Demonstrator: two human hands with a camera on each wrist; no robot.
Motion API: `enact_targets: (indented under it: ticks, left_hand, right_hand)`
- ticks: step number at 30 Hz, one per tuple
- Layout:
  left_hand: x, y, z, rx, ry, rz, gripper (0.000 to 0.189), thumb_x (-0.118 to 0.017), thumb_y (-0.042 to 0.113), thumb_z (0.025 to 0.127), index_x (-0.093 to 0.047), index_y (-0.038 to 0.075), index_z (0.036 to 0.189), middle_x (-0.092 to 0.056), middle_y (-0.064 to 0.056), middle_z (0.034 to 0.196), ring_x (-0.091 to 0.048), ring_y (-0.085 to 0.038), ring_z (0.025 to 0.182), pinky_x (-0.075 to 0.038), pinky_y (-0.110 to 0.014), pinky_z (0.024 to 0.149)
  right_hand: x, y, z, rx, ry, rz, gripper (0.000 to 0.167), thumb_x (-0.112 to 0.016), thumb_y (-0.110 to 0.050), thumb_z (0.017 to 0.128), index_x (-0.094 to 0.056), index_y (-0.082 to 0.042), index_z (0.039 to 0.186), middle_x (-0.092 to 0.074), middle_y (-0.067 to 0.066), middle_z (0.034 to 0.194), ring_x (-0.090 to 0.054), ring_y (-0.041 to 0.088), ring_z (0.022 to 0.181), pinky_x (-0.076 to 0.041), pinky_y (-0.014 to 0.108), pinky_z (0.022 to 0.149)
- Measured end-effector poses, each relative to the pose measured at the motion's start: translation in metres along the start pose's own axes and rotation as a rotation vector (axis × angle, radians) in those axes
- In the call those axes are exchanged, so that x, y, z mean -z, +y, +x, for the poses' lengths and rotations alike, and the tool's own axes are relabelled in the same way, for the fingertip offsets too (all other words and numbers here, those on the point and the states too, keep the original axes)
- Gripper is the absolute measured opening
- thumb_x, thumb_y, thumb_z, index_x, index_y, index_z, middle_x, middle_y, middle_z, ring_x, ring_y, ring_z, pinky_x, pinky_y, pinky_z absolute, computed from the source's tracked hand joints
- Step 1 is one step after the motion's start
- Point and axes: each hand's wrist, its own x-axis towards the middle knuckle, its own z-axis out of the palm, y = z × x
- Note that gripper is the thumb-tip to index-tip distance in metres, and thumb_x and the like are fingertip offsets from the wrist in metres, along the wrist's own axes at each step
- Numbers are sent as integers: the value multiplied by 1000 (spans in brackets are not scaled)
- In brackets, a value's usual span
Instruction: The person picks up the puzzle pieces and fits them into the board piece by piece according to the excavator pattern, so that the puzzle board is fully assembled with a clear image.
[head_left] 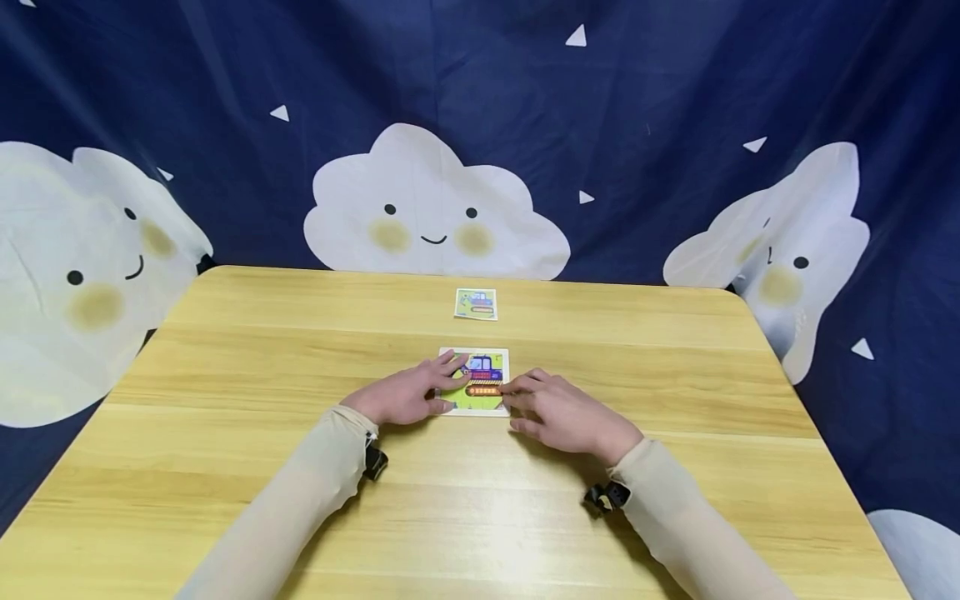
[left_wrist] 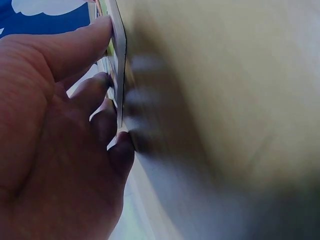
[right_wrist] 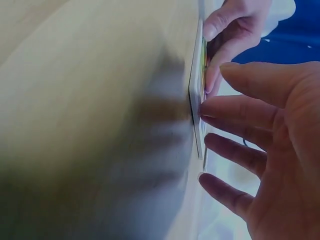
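Note:
A flat picture board (head_left: 486,403) with a white border lies on the table, showing a blue vehicle on an orange track against yellow-green. My left hand (head_left: 405,393) rests over its left side, fingers stretched across the picture and thumb near the lower left. In the left wrist view, the thumb and fingertips meet the face of the thick board (left_wrist: 120,60). My right hand (head_left: 566,412) reaches in from the right, its fingertips touching the board's right edge. From the right wrist, those fingers look spread and loosely bent, with the thumb raised off the board (right_wrist: 196,75).
Behind the board lies a small paler card (head_left: 476,305) with a similar vehicle picture. Both sit on a wooden table (head_left: 480,533) with rounded far corners. A dark blue curtain (head_left: 637,100) printed with clouds hangs right behind the far edge.

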Motion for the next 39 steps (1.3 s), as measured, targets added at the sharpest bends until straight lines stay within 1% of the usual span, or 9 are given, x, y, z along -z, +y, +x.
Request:
enact_targets:
  ticks: [3,6,10,15,23,27,31,34,39]
  left_hand:
    - [0,0,0,2,2,-3,52,-57,15,100,-40,5,148,-12,-11,162,-3,-32,148,-5,-51,117]
    - [0,1,0,-4,2,-6,53,-57,15,100,-39,5,148,-12,-12,162,-3,-32,147,-5,-51,117]
    - [1,2,-1,-8,1,-12,53,-57,15,99,-40,5,148,-12,-12,162,-4,-32,147,-5,-51,117]
    - [0,1,-1,-13,0,-8,52,-57,16,100,-41,5,148,-12,-12,161,-4,-32,147,-5,-50,117]
    - [1,1,-1,-22,1,6,52,-57,15,100,-40,4,148,-13,-13,161,-4,-33,147,-5,-50,117]
    - [1,2,-1,-17,-8,-2,52,-57,15,100,-40,4,148,-13,-13,161,-4,-33,147,-5,-51,117]
    - [1,3,-1,-9,-12,-4,52,-56,15,100,-40,4,148,-12,-12,161,-4,-33,147,-5,-51,117]
    - [1,4,1,-1,-12,3,52,-56,16,100,-40,5,148,-12,-11,162,-4,-32,147,-5,-50,117]
    - [3,4,1,15,-19,18,52,-56,17,100,-39,7,149,-11,-9,162,-3,-30,148,-6,-47,118]
  right_hand:
    - [0,1,-1,-26,-7,36,42,-63,-27,98,-61,-6,134,-56,4,138,-49,22,125,-40,42,106]
    - [-1,1,-2,-24,-16,32,45,-62,-26,98,-57,-5,138,-51,5,144,-48,25,127,-40,44,106]
    - [-1,0,-2,-9,-29,-30,46,-60,-27,99,-55,-6,140,-44,9,149,-45,29,128,-41,48,104]
    - [-1,0,-1,-5,-26,-121,42,-61,-25,98,-58,-10,138,-44,13,147,-46,31,124,-46,50,96]
    - [3,-3,4,-20,-29,-245,38,-60,-26,98,-63,-18,135,-49,10,139,-52,29,115,-52,47,81]
    - [4,-3,4,-25,-41,-233,37,-61,-24,98,-64,-18,134,-49,10,140,-52,29,115,-52,47,82]
    - [2,-3,2,-21,-27,-181,36,-60,-23,99,-63,-14,134,-49,10,141,-51,29,118,-51,48,86]
    - [0,-2,0,-10,-7,-169,37,-61,-22,98,-63,-12,134,-49,10,142,-49,29,121,-49,48,89]
    - [-1,-3,-1,26,-13,-148,38,-60,-24,98,-62,-14,135,-50,7,142,-45,26,126,-46,47,96]
